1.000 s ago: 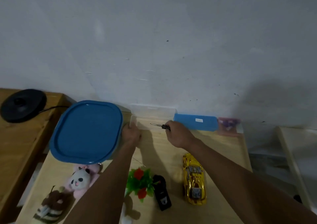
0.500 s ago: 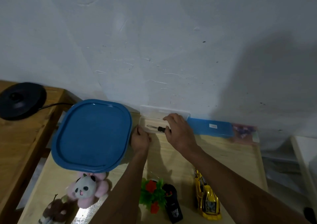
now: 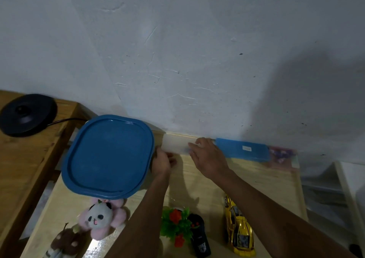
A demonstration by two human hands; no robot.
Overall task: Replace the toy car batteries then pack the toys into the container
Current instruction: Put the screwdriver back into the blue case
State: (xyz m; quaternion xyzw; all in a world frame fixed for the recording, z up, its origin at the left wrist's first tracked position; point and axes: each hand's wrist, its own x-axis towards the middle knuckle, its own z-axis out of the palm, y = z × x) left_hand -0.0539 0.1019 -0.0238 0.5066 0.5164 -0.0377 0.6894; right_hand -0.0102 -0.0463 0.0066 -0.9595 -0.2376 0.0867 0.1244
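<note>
The right hand [image 3: 207, 159] is lying flat, fingers spread, on the lid of a small clear box [image 3: 174, 145] against the wall, gripping nothing. The left hand [image 3: 163, 161] is curling against the box's near left corner; whether it is pinching the edge I cannot tell, since the motion is blurring it. This looks like the closing of a tool case, so the battery step is probably wrapping up. The yellow toy car [image 3: 239, 230] is sitting near the table's front edge, beside a black remote [image 3: 199, 236] and a plastic flower [image 3: 176, 226]. The big container, under its blue lid [image 3: 108, 157], is standing just left of the hands, and a panda plush [image 3: 98, 217] is lying in front of it. Next, the lid needs lifting off before any toy goes in.
</note>
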